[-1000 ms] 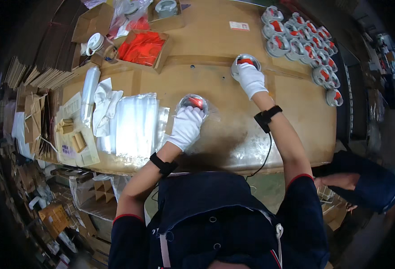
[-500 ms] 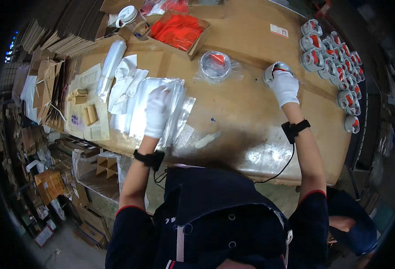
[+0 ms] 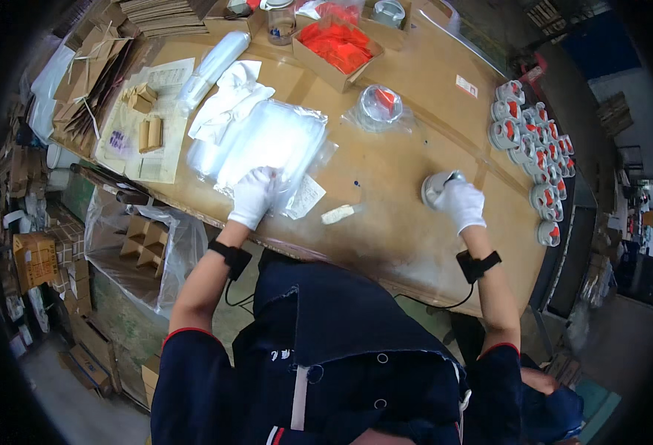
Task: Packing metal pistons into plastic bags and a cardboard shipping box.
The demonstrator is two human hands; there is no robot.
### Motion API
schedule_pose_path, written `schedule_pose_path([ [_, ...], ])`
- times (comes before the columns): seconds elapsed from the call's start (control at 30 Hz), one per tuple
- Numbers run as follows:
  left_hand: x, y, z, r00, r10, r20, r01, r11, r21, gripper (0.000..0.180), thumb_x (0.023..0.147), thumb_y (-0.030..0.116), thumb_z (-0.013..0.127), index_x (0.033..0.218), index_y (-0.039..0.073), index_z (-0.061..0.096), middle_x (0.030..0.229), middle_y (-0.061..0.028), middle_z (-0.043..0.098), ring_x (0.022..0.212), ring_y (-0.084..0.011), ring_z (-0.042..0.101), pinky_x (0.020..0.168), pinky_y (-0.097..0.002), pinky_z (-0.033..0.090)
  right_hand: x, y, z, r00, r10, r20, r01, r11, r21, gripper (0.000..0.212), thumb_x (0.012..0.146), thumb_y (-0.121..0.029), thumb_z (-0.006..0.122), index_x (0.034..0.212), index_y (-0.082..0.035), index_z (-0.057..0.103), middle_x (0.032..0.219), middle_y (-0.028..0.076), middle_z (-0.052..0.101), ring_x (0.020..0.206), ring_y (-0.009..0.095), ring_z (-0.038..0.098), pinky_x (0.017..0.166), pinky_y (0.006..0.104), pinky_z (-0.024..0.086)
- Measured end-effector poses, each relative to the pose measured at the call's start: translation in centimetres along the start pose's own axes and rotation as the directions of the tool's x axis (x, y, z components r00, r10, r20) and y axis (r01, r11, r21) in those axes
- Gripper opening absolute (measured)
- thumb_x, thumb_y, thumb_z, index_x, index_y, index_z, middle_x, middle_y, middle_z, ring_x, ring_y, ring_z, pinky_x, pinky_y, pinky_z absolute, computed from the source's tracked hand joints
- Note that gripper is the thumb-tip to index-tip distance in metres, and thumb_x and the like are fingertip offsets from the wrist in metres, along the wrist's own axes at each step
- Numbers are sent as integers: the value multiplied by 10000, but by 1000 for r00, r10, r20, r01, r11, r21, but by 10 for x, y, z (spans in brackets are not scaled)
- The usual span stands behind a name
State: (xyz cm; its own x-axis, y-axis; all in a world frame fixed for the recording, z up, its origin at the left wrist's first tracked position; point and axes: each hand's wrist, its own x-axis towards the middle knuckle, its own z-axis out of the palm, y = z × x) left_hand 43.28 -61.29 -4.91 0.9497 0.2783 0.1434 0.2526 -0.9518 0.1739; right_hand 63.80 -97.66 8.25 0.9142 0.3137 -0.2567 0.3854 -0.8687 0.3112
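Observation:
My right hand [image 3: 460, 204], in a white glove, grips a round silver-grey metal ring-shaped part [image 3: 433, 190] just above or on the brown tabletop; its fingers cover much of the part. At the near edge of a stack of clear plastic bags [image 3: 278, 137], my left hand [image 3: 254, 196], also white-gloved, has its fingers curled together on the edge of a bag. Between the hands and farther off lies another metal ring part [image 3: 380, 104] on a clear bag, with a red piece inside it.
Many similar metal parts [image 3: 523, 152] with red pieces crowd the table's right edge. A carton of red packets [image 3: 352, 70] stands at the back, beside a clear jar [image 3: 280, 28]. White gloves [image 3: 230, 100] and a plastic roll [image 3: 215, 67] lie left. Another person [image 3: 545, 393] is at lower right.
My left hand has drawn back from the middle of the bags to their near edge. The right hand has come nearer with the metal part. The whole view has shifted.

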Motion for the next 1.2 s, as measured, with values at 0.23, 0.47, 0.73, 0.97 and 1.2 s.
schedule_pose_path([
  [0.23, 33, 45, -51, 952, 42, 304, 7, 987, -159, 270, 883, 310, 521, 878, 63, 631, 732, -168, 650, 675, -348, 639, 638, -477, 495, -85, -32, 65, 994, -46, -103, 58, 992, 116, 463, 731, -543, 644, 791, -85, 677, 661, 107, 664, 603, 269, 667, 546, 413, 532],
  [0.47, -1, 24, -48, 893, 252, 373, -280, 960, 23, 327, 898, 339, 488, 960, 69, 661, 756, -173, 655, 668, -330, 643, 653, -410, 514, -100, -38, 82, 989, 51, -136, -24, 980, 196, 389, 712, -490, 698, 672, -106, 647, 590, 89, 640, 507, 247, 638, 480, 407, 511],
  [0.73, -15, 29, -31, 890, 265, 371, -294, 956, 21, 227, 856, 205, 550, 965, 20, 623, 841, -181, 642, 670, -307, 640, 633, -392, 520, -100, -38, 75, 999, 43, -19, -37, 971, 238, 383, 763, -483, 636, 798, -103, 673, 671, 95, 672, 596, 259, 667, 541, 414, 515],
  [0.97, 11, 37, -4, 977, 149, 153, -139, 988, -73, 232, 872, 229, 538, 996, 47, 611, 823, -168, 633, 772, -327, 634, 669, -382, 515, -102, -33, 52, 992, 46, 120, -81, 948, 307, 365, 793, -479, 609, 833, -125, 687, 756, 86, 689, 715, 259, 678, 582, 419, 528],
  [1.2, 2, 144, 12, 731, 312, 606, -330, 940, -87, 240, 900, 100, 456, 948, -17, 660, 992, -135, 677, 821, -254, 641, 753, -363, 510, -119, -48, 32, 949, -170, 264, -244, 129, 961, 369, 884, -442, 536, 984, -120, 687, 829, 56, 667, 710, 189, 593, 671, 276, 474],
])
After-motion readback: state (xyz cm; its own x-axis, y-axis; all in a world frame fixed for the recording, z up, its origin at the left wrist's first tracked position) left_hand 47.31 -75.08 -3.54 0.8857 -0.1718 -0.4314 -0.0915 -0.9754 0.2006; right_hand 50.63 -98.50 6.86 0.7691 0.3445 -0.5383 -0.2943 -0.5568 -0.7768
